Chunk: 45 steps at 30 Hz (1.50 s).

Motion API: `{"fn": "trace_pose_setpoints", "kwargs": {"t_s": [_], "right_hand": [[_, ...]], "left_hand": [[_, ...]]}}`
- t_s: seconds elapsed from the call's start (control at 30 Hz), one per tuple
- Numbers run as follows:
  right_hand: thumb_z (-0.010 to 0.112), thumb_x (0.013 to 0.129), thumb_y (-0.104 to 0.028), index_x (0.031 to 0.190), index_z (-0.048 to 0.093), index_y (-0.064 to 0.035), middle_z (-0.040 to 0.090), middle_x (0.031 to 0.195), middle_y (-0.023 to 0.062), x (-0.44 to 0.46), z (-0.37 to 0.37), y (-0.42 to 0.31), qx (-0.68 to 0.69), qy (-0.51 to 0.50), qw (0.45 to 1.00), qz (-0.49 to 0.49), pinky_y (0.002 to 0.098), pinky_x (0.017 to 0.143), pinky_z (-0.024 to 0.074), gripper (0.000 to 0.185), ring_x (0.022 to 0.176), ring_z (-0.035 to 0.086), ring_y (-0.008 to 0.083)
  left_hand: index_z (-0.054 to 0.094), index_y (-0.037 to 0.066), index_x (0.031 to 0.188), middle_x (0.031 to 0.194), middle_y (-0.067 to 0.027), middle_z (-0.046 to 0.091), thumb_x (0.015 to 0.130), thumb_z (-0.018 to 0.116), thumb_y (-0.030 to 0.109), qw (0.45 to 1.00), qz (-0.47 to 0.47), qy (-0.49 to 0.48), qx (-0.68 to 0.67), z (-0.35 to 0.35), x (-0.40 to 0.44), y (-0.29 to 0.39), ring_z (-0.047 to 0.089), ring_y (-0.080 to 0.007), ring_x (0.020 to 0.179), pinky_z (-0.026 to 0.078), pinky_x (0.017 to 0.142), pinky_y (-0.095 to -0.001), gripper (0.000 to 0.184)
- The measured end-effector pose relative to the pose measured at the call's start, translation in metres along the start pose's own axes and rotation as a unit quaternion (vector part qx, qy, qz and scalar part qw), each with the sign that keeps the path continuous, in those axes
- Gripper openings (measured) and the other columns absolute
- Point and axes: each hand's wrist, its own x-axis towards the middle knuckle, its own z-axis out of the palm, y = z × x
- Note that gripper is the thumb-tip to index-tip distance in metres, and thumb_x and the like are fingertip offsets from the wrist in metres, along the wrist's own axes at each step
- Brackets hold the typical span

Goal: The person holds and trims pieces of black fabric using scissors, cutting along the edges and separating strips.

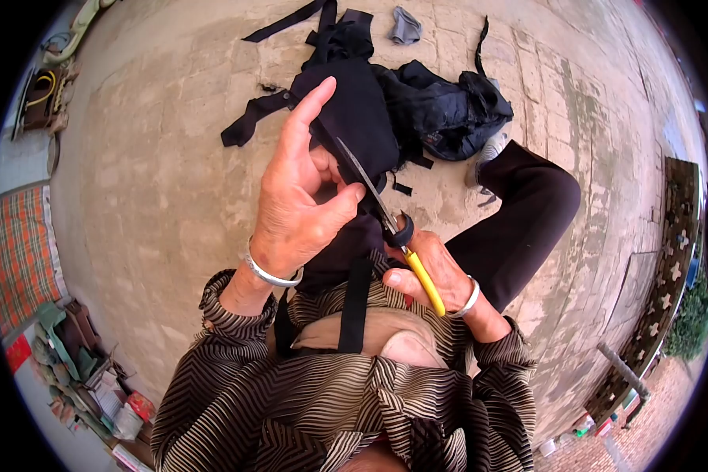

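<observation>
My right hand [436,271] is closed around a pair of scissors [418,275] with one yellow handle and one dark handle. Their blades point up and to the left, close to my left thumb. My left hand [291,200] is raised, its index finger stretched out and its thumb spread apart from it. The other left fingers curl inward in front of dark cloth [358,114]; whether they touch it, I cannot tell. That cloth lies over or just beyond my left leg.
A heap of black cloth [444,106] lies on the worn floor [165,157] ahead, with a small grey cloth [406,26] behind it. My bent right knee [554,193] is at the right. A checked cloth [25,259] and assorted items line the left edge.
</observation>
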Motion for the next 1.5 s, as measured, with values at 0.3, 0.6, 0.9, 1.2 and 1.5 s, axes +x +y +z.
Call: {"fn": "trace_pose_setpoints", "kwargs": {"t_s": [0.3,0.6,0.9,1.2,1.5], "right_hand": [[0.066,0.087,-0.048,0.116,0.052,0.0052,0.056,0.076,0.0215,0.000,0.000,0.012,-0.086,0.030,0.993,-0.074,0.0431,0.067,0.0456,0.063,0.070,0.056,0.0410],[0.063,0.088,-0.053,0.092,0.055,0.0054,0.053,0.066,0.0212,-0.002,0.005,0.017,-0.111,0.047,0.992,-0.032,0.0432,0.056,0.0427,0.059,0.060,0.053,0.0416],[0.071,0.084,-0.050,0.119,0.050,0.0045,0.055,0.075,0.0204,0.001,0.002,0.002,-0.081,0.068,0.988,-0.110,0.0425,0.065,0.0451,0.068,0.067,0.055,0.0392],[0.064,0.086,-0.054,0.109,0.054,0.0039,0.054,0.067,0.0203,0.002,0.005,0.007,-0.094,0.060,0.992,-0.061,0.0444,0.061,0.0447,0.063,0.063,0.054,0.0416],[0.059,0.090,-0.056,0.081,0.053,0.0042,0.048,0.056,0.0213,0.002,0.010,0.003,-0.084,0.098,0.990,-0.059,0.0444,0.053,0.0426,0.061,0.056,0.051,0.0451]], "left_hand": [[0.018,0.001,0.153,0.104,-0.0063,0.060,0.074,0.057,-0.018,0.999,-0.004,-0.011,-0.035,0.000,0.000,0.006,0.059,-0.0079,0.082,0.050,0.071,-0.0224,0.090],[0.016,0.002,0.153,0.104,-0.0068,0.058,0.074,0.058,-0.017,0.999,0.000,-0.014,-0.042,-0.001,0.000,0.007,0.058,-0.0082,0.081,0.050,0.070,-0.0222,0.091],[0.013,0.005,0.155,0.112,-0.0063,0.056,0.074,0.056,-0.018,0.999,-0.022,-0.020,-0.042,0.001,-0.002,0.007,0.059,-0.0088,0.086,0.049,0.071,-0.0223,0.095],[0.013,0.006,0.155,0.122,-0.0072,0.052,0.073,0.057,-0.018,0.999,-0.020,-0.033,-0.033,0.002,-0.004,0.007,0.058,-0.0086,0.089,0.049,0.073,-0.0225,0.096],[0.018,0.003,0.154,0.108,-0.0050,0.056,0.074,0.057,-0.017,0.999,-0.016,-0.022,-0.021,0.001,-0.004,0.009,0.057,-0.0070,0.081,0.049,0.071,-0.0218,0.090]]}}
